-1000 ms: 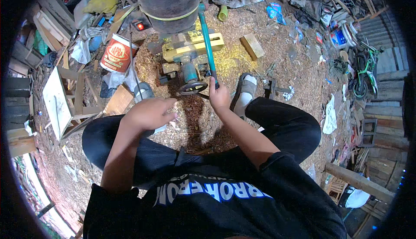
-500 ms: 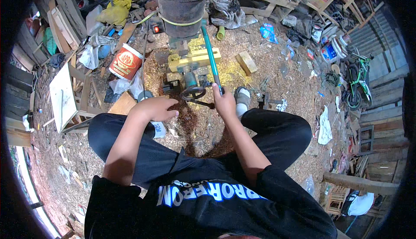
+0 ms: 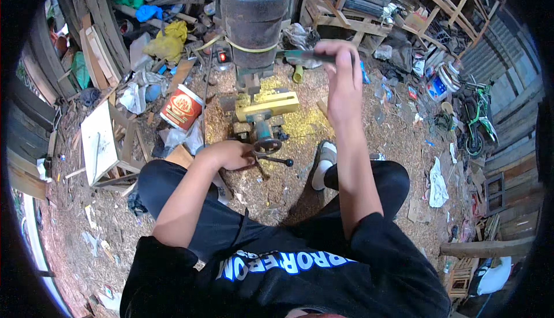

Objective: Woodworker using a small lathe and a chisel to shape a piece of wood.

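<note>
In front of me stands a drill-press-like machine with a dark motor housing (image 3: pixel 257 15). A yellow wooden block (image 3: pixel 268 106) sits in its vise, above a round handwheel (image 3: pixel 267 145). My right hand (image 3: pixel 341 78) is raised at the right of the machine, closed around the dark end of its green lever (image 3: pixel 297 57), which is smeared by motion. Below the handwheel, my left hand (image 3: pixel 231 155) is closed at a spoked crank handle (image 3: pixel 280 160) with a black knob; its fingertips are partly hidden. A loose wood piece (image 3: pixel 323 104) lies partly behind my right wrist.
Sawdust and scraps cover the ground. A red and white bucket (image 3: pixel 182 107) and a white-topped wooden stand (image 3: pixel 104 142) are on the left. Rags and a yellow bag (image 3: pixel 166 41) lie farther back. A green small bike (image 3: pixel 478 113) leans at the right wall.
My right hand has swung the lever upward and away from me. My left hand, loose beside the handwheel before, has moved onto the crank handle. The view has shifted slightly.
</note>
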